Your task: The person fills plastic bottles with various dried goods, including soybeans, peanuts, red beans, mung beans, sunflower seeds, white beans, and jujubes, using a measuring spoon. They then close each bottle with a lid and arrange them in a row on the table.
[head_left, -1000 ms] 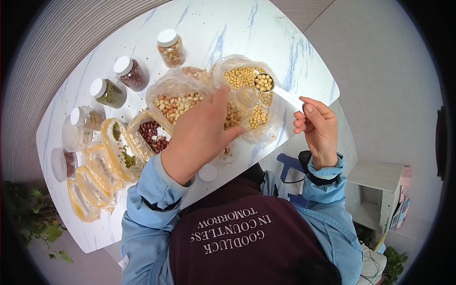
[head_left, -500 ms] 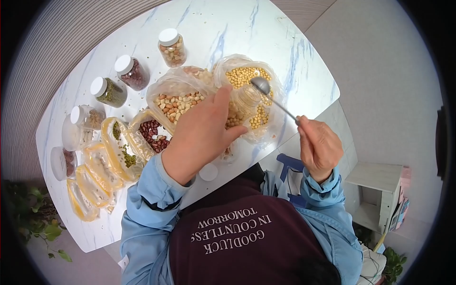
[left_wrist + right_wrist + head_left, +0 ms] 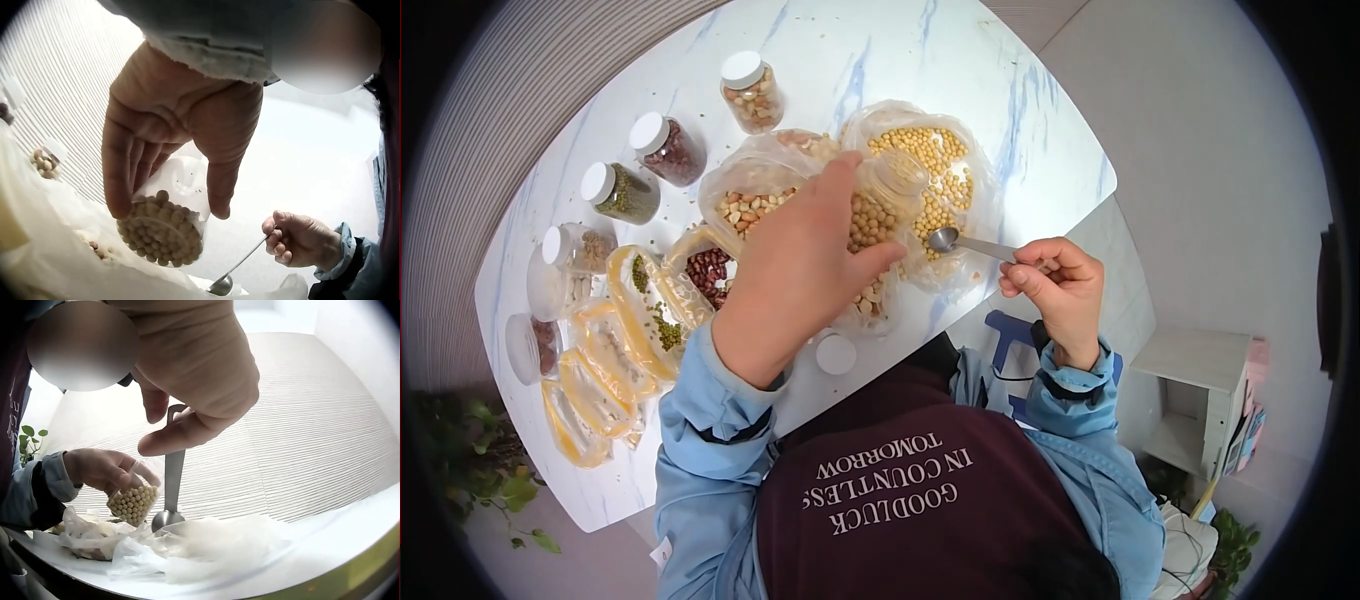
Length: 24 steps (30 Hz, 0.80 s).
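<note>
My left hand (image 3: 805,265) grips a clear plastic jar (image 3: 169,225) partly filled with soybeans, its open mouth tilted toward the soybean bag. In the left wrist view, thumb and fingers lie on opposite sides of the jar. My right hand (image 3: 1060,295) pinches the handle of a metal measuring spoon (image 3: 970,244). The spoon's bowl is over the near edge of the soybeans (image 3: 935,150) in their open plastic bag (image 3: 983,205). In the right wrist view the spoon (image 3: 173,481) points down, its bowl close to the bag.
An open bag of peanuts (image 3: 750,205) lies left of the jar. Lidded jars (image 3: 668,150) line the table's far left side. Yellow-edged bags (image 3: 615,350) sit nearer, one with red beans (image 3: 710,275). A white lid (image 3: 836,354) lies by the table's front edge.
The spoon, first full of soybeans, was turned over at the jar's mouth, then came back toward me, down to the bag's near side. The jar has shifted slightly left and away.
</note>
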Each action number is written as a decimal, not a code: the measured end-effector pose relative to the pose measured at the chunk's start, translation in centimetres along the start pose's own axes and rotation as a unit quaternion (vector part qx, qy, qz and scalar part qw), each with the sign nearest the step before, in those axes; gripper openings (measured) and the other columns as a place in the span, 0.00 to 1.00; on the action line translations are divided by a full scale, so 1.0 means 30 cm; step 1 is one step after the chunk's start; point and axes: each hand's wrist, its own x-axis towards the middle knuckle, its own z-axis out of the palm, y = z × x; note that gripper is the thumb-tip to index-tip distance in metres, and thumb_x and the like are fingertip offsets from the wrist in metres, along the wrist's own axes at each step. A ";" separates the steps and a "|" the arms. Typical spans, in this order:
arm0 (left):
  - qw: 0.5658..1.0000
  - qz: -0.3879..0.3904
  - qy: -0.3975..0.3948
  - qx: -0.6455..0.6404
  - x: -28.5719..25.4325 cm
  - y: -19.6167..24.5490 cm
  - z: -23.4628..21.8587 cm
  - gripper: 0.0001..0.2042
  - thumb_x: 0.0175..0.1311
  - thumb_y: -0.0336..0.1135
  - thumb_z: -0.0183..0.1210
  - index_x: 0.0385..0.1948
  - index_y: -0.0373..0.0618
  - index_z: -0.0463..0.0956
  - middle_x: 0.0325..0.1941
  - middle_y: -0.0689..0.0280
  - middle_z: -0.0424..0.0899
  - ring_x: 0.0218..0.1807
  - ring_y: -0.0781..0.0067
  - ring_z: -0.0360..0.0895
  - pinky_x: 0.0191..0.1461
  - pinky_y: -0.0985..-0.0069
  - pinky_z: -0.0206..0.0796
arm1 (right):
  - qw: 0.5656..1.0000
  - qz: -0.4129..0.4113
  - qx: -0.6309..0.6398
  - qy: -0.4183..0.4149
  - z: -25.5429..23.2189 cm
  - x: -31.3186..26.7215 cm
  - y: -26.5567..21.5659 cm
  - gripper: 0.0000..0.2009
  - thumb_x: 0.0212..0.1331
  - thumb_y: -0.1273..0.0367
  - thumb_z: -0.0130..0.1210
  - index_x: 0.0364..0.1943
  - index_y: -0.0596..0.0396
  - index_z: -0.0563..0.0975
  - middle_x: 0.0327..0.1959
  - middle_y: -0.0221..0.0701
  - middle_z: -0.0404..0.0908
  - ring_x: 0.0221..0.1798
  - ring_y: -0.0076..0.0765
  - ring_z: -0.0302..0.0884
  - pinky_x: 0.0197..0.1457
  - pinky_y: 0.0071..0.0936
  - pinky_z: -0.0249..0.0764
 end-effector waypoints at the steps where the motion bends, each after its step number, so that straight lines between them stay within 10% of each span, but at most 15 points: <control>1: 1.000 0.000 0.007 0.006 -0.001 0.000 -0.005 0.36 0.44 0.40 0.72 0.57 0.39 0.65 0.40 0.51 0.81 0.44 0.54 0.80 0.46 0.66 0.71 | 1.000 0.001 -0.014 -0.007 0.001 -0.003 -0.002 0.05 0.55 0.77 0.61 0.34 0.64 0.79 0.27 0.33 0.82 0.29 0.20 0.79 0.33 0.15 0.75; 24: 0.997 -0.030 0.057 0.042 0.007 -0.001 -0.073 0.37 0.45 0.40 0.73 0.57 0.36 0.65 0.39 0.52 0.81 0.43 0.60 0.80 0.38 0.71 0.74 | 0.999 -0.037 -0.011 0.036 0.153 0.009 0.182 0.06 0.60 0.78 0.55 0.40 0.66 0.77 0.37 0.38 0.83 0.39 0.28 0.81 0.41 0.21 0.79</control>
